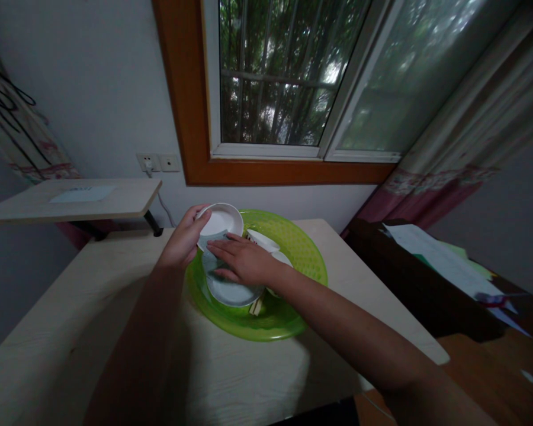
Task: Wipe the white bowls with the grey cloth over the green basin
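Observation:
My left hand (183, 238) grips a white bowl (224, 220) by its left rim, thumb on the inside, tilted above the green plastic basket (311, 260). My right hand (244, 260) lies over a grey cloth (211, 260), its fingers pressing the cloth at the bowl's lower edge. Part of the cloth hangs down below the fingers. Under my right hand another white dish (235, 294) rests in the basket. A white piece with dark marks (263, 239) lies behind the hand, and light wooden chopsticks (256, 306) stick out near the front. My right wrist partly hides more white dishware.
The basket stands on a pale wooden table (128, 331). At the left is a raised shelf (71, 198) with a paper on it. A wall socket (157, 163) and a window (288, 77) are behind. Papers (448, 266) lie on dark furniture at the right.

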`<state>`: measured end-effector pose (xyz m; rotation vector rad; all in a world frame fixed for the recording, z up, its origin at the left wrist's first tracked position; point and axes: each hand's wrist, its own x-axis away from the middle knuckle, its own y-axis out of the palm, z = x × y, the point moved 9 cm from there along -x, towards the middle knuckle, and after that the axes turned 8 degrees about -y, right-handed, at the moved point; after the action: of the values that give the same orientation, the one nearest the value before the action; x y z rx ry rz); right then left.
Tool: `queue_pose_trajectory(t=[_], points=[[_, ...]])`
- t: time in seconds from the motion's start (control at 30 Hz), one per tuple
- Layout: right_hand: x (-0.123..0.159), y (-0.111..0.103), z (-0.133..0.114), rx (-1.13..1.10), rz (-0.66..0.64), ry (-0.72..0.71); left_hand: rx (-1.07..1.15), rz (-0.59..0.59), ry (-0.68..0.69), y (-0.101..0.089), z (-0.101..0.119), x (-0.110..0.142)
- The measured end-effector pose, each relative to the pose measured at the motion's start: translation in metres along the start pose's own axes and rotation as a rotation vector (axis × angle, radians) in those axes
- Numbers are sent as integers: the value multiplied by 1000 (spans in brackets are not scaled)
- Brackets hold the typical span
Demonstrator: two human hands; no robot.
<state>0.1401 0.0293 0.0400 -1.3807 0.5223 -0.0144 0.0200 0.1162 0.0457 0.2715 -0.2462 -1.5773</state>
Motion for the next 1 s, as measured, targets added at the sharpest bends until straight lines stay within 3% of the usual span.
queue_pose_trajectory(t=[0.63, 1.0], points=[[1, -12, 17, 260, 57, 160, -12, 25, 22, -8, 5, -1], [0, 0, 7, 135, 31, 39, -10, 40, 14, -6, 6, 1]])
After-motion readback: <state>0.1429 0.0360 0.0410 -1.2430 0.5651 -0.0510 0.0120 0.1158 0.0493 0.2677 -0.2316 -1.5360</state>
